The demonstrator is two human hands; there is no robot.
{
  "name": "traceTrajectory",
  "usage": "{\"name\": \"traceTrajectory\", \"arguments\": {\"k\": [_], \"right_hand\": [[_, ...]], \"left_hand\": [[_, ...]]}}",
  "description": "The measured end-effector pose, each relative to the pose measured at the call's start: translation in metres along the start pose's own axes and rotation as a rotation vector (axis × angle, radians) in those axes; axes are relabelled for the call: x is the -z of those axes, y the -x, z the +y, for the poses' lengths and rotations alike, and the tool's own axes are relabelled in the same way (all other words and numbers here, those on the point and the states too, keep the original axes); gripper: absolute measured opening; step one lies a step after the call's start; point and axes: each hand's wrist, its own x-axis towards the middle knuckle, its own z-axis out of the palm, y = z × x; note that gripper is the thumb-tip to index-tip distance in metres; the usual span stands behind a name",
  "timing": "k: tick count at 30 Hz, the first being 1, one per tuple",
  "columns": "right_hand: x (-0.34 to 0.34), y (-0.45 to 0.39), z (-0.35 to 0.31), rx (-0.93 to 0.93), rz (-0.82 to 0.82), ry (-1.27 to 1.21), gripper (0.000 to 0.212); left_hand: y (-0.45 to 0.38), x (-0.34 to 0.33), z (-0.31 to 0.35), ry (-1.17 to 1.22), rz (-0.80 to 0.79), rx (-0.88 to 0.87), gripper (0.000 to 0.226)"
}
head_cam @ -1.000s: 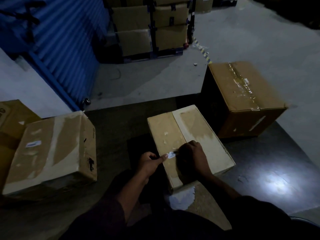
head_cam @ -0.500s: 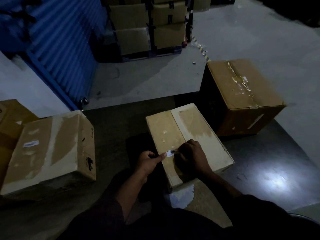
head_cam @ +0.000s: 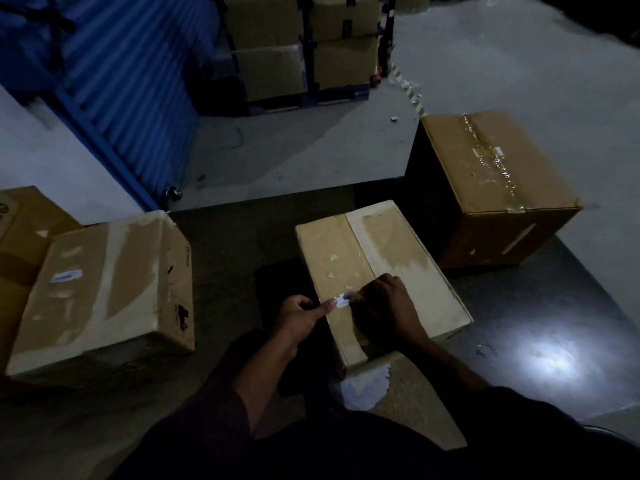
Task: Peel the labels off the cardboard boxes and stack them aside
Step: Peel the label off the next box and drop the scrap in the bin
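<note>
Cardboard box [head_cam: 398,258], scuffed pale where labels tore; my left hand [head_cam: 298,318] and right hand [head_cam: 389,304] pinch a small white label [head_cam: 343,300].

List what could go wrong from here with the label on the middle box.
1. The white label is small and only its scrap shows between the left hand and right hand; it may tear and leave residue, like the pale torn patches already on the middle box.
2. The scene is dim, so leftover bits could be missed.
3. The left box carries a label that could be overlooked.
</note>
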Motion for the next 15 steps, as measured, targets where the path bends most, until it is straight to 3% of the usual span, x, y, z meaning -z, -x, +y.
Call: {"name": "traceTrajectory", "arguments": {"k": [4,11,15], "right_hand": [[0.000,0.001,0.002,-0.052,-0.002,-0.091,0.017],[0.004,0.001,-0.005,0.003,-0.004,-0.006,0.014],[-0.001,-0.002,0.000,-0.015,-0.021,-0.020,0.044]], "left_hand": [[-0.002,0.000,-0.003,0.007,-0.007,0.007,0.041],[-0.006,-0.001,-0.006,-0.003,0.006,0.007,0.045],[-0.006,-0.001,-0.006,-0.003,0.004,0.011,0.040]]}}
